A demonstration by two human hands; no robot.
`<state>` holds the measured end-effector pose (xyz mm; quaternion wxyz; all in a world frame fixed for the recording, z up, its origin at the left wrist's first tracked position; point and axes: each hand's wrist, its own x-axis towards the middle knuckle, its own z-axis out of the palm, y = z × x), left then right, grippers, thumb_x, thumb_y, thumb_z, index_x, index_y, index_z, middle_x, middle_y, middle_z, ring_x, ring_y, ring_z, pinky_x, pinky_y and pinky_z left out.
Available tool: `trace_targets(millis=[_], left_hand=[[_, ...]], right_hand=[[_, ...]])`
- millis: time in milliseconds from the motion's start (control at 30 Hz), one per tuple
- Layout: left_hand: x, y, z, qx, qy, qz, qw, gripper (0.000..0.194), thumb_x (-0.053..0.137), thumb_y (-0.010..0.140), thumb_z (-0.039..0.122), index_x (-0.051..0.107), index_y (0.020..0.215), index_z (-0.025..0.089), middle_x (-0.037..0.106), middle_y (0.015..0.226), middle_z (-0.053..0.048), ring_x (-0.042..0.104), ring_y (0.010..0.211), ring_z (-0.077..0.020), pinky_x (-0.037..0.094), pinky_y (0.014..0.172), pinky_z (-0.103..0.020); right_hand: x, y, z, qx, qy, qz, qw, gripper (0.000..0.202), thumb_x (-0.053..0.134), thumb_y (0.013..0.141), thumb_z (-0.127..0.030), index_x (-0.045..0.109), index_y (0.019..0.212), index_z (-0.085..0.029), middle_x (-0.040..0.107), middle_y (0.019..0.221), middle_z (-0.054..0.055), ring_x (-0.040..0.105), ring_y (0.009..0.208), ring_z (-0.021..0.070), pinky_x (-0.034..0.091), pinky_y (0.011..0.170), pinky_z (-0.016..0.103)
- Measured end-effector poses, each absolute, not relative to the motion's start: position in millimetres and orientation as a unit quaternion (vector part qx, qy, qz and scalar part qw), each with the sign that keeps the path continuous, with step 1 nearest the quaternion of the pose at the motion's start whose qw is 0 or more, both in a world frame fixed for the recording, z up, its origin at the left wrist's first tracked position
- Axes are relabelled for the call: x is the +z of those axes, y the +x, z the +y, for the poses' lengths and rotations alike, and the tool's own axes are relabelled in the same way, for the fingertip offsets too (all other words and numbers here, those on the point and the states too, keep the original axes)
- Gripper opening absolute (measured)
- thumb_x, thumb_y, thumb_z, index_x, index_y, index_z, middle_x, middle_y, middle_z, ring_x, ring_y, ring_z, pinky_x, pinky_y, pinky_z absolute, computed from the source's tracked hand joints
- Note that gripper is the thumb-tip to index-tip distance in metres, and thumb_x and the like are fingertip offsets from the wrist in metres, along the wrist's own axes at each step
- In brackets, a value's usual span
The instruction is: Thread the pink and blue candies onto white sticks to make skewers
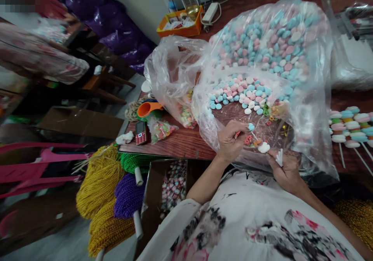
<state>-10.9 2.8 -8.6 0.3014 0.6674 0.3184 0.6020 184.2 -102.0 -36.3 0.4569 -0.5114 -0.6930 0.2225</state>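
My left hand (231, 140) is closed in a pinch above the table edge, with a small light-blue marshmallow (251, 126) at its fingertips. My right hand (284, 170) is closed around several short white sticks (279, 158). Just beyond its fingertips is a white, cloud-shaped marshmallow (264, 148); whether it is on a stick I cannot make out. Red ring-shaped candies (248, 139) lie close to my left fingers. In front of both hands, pink, blue and white marshmallows (241, 90) spill from the mouth of a large clear plastic bag (311, 78).
Finished-looking marshmallow skewers (354, 125) lie at the right. On the left are a phone (141, 133), an orange scoop (148, 108) and a small candy bag (161, 130). Yellow cord bundles (100, 179) stand below the table. Another person (43, 55) is at the upper left.
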Motion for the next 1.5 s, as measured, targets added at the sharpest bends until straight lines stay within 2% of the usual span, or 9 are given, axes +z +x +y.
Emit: trace_targets(millis=[233, 300, 467, 633, 833, 1033, 1367, 1433, 1500], left_hand=[[-4, -10, 8, 0.565, 0.746, 0.291, 0.199, 0.01, 0.066, 0.091, 0.016, 0.073, 0.09, 0.023, 0.077, 0.088, -0.003, 0.073, 0.093, -0.0189, 0.059, 0.088, -0.039], [-4, -6, 6, 0.577, 0.73, 0.29, 0.226, 0.009, 0.069, 0.091, 0.019, 0.074, 0.097, 0.024, 0.076, 0.095, -0.004, 0.073, 0.099, -0.0188, 0.058, 0.093, -0.039], [3, -3, 9, 0.614, 0.584, 0.352, 0.397, 0.041, 0.077, 0.087, 0.033, 0.066, 0.127, 0.028, 0.072, 0.114, -0.005, 0.07, 0.093, -0.0125, 0.06, 0.085, -0.027], [-2, -11, 13, 0.486, 0.659, 0.359, 0.448, 0.029, 0.073, 0.09, 0.033, 0.076, 0.116, 0.023, 0.078, 0.112, -0.008, 0.073, 0.104, -0.019, 0.059, 0.096, -0.033], [-18, -4, -4, 0.524, 0.755, 0.305, 0.251, 0.033, 0.061, 0.096, 0.02, 0.07, 0.128, 0.023, 0.075, 0.125, -0.011, 0.071, 0.119, -0.021, 0.058, 0.105, -0.039], [-19, -2, -6, 0.5, 0.789, 0.302, 0.188, 0.03, 0.066, 0.093, 0.027, 0.072, 0.121, 0.019, 0.078, 0.114, -0.014, 0.074, 0.109, -0.023, 0.061, 0.098, -0.04], [-18, 23, -11, 0.434, 0.769, 0.291, 0.368, 0.037, 0.052, 0.101, 0.028, 0.067, 0.133, 0.021, 0.078, 0.111, -0.01, 0.076, 0.095, -0.0198, 0.061, 0.087, -0.033], [-18, 29, 14, 0.389, 0.773, 0.322, 0.383, 0.036, 0.05, 0.101, 0.027, 0.07, 0.13, 0.022, 0.079, 0.106, -0.008, 0.075, 0.089, -0.0185, 0.06, 0.084, -0.031], [-21, 38, 43, 0.304, 0.819, 0.352, 0.337, 0.027, 0.057, 0.096, 0.026, 0.078, 0.111, 0.022, 0.078, 0.096, -0.007, 0.073, 0.09, -0.0208, 0.057, 0.088, -0.033]], right_hand=[[-34, 172, -89, 0.281, -0.577, -0.611, 0.463, 0.031, 0.058, 0.095, -0.03, 0.066, 0.068, -0.018, 0.052, 0.057, -0.002, 0.047, 0.053, 0.0119, 0.04, 0.052, 0.024], [-34, 169, -87, 0.309, -0.577, -0.595, 0.467, 0.035, 0.056, 0.097, -0.033, 0.064, 0.066, -0.017, 0.049, 0.057, -0.003, 0.043, 0.052, 0.0105, 0.037, 0.05, 0.023], [-31, 172, -88, 0.306, -0.577, -0.598, 0.465, 0.036, 0.057, 0.096, -0.031, 0.059, 0.063, -0.018, 0.043, 0.055, -0.004, 0.039, 0.05, 0.0093, 0.034, 0.049, 0.023], [-29, 177, -91, 0.254, -0.581, -0.632, 0.446, 0.026, 0.057, 0.094, -0.027, 0.067, 0.071, -0.019, 0.049, 0.054, -0.004, 0.044, 0.049, 0.0109, 0.037, 0.05, 0.025], [-40, 171, -99, 0.312, -0.565, -0.606, 0.465, 0.024, 0.055, 0.096, -0.026, 0.071, 0.079, -0.017, 0.049, 0.056, -0.004, 0.042, 0.049, 0.0104, 0.036, 0.049, 0.024], [-55, 172, -112, 0.364, -0.569, -0.556, 0.484, 0.024, 0.057, 0.098, -0.031, 0.076, 0.101, -0.017, 0.053, 0.062, -0.002, 0.046, 0.054, 0.0111, 0.038, 0.048, 0.023], [-41, 194, -103, 0.324, -0.615, -0.5, 0.516, 0.023, 0.061, 0.095, -0.034, 0.074, 0.087, -0.018, 0.047, 0.057, -0.004, 0.042, 0.052, 0.0104, 0.037, 0.049, 0.024], [-39, 210, -100, 0.307, -0.644, -0.449, 0.538, 0.021, 0.065, 0.093, -0.036, 0.073, 0.087, -0.017, 0.045, 0.057, -0.004, 0.04, 0.051, 0.0098, 0.035, 0.047, 0.023], [-39, 225, -97, 0.29, -0.659, -0.416, 0.556, 0.023, 0.066, 0.092, -0.038, 0.073, 0.087, -0.016, 0.044, 0.057, -0.005, 0.038, 0.049, 0.0094, 0.033, 0.045, 0.023]])
